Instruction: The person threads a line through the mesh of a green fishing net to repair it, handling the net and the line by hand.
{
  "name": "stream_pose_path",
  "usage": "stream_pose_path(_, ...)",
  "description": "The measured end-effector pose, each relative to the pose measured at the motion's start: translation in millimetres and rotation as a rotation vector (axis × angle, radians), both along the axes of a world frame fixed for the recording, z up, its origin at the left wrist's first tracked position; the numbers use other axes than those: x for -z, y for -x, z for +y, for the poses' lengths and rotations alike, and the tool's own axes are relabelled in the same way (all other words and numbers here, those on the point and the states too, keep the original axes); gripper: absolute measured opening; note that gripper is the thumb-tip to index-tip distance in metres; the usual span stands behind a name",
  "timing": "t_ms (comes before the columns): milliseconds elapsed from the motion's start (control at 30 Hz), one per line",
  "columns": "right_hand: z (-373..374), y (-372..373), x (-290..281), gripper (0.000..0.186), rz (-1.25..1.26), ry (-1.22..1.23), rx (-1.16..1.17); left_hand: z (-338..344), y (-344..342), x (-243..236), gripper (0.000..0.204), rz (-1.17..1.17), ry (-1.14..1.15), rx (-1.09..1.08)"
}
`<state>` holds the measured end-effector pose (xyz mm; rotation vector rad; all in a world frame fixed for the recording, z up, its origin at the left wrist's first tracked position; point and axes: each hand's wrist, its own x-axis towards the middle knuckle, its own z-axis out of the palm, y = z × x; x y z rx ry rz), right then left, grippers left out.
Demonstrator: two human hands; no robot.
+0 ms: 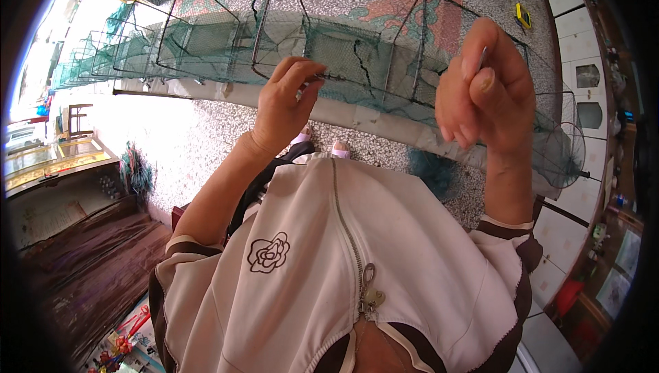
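Observation:
A long green mesh net trap [343,44], stretched over dark wire frames, runs across the far side in front of me. My left hand [283,102] is closed, its thumb and fingertips pinching the netting along a dark cord or rod on the near side. Raised over the trap's right part, my right hand [491,91] pinches a small, thin, needle-like piece [483,55] between thumb and forefinger. Any thread on that piece is too fine to make out. A pale long strip [384,122] lies under the trap's near edge.
White cabinets [580,43] line the right side. A dark brown wooden surface [89,256] is at lower left, with tangled netting [136,170] by its corner. On the speckled floor are a yellow-and-black object [524,16] and a blue-green net bundle [434,170].

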<state>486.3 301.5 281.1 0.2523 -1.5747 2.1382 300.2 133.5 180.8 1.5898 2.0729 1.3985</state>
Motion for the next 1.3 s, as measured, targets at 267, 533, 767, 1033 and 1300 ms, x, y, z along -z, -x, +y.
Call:
stream_pose_path(267, -3.9, 0.2, -23.7, 0.023, 0.016, -0.028, 0.009, 4.1, 10.7, -1.4, 0.018, 0.120, -0.018, -0.034)
stream_pose_path(533, 31.5, -31.7, -57.3, 0.017, 0.299, 0.042, -0.213, 6.8, 11.4, -10.3, 0.018, 0.042, 0.027, 0.000)
stream_pose_path(767, 42.1, -49.8, -83.6, 0.018, 0.173, -0.542, 0.254, 5.0, 12.6, -10.2, 0.018, -0.014, 0.025, 0.007)
stream_pose_path(1033, 60.0, 23.2, -80.1, 0.020, 0.258, -0.286, 0.374, 8.2, 5.9, -9.9, 0.021, -0.210, 0.004, -0.017)
stream_pose_path(1300, 38.9, 89.0, -66.1, 0.026, 0.301, -0.240, -0.022, -16.8, 20.3, -16.1, 0.006, -0.623, -0.034, 0.090)
